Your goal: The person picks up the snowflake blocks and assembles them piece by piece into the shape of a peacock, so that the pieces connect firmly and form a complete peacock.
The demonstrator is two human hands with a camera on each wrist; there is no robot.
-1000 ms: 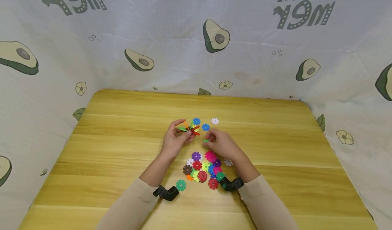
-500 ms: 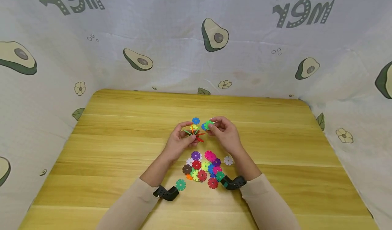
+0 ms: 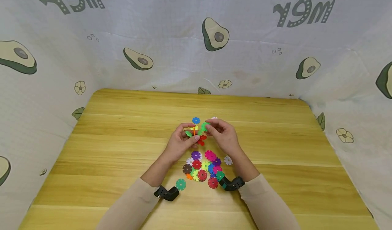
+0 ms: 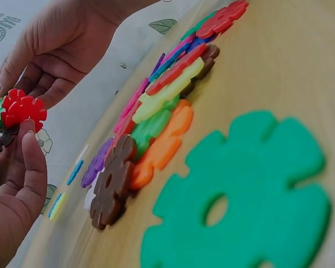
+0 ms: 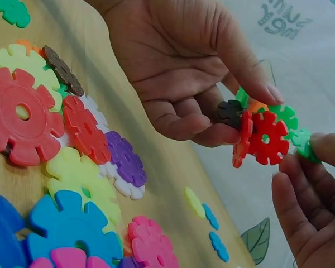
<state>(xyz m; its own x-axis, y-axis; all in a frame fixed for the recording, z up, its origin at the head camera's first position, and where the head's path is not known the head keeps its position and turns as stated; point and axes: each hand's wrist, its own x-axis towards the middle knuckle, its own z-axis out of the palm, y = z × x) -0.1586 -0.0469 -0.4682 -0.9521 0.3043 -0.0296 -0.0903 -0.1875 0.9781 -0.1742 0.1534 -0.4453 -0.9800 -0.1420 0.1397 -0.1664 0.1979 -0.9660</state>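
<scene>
Toy snowflake discs joined into a small cluster sit in my left hand point(image 3: 179, 143), with red discs point(image 3: 201, 141), an upright orange disc point(image 3: 194, 130) and a brown disc point(image 5: 230, 113) at the core. Thumb and fingers of that hand grip the brown part. My right hand point(image 3: 225, 136) pinches a loose light green disc point(image 5: 304, 146) between thumb and fingers. Its edge meets a green disc point(image 5: 285, 116) of the cluster in the right wrist view. Both hands are held over the table, close together.
Nearer the body lies a heap of loose discs in many colours, among them a purple disc point(image 3: 196, 155) and a pink disc point(image 3: 210, 155). A teal disc point(image 3: 180, 184) lies by the left wrist. Beyond the hands is a blue disc point(image 3: 196, 120). Printed cloth point(image 3: 171, 26) hangs behind the table.
My right hand has lifted the green disc from the table and brought it left to the cluster. The left hand has shifted slightly right and turned the cluster.
</scene>
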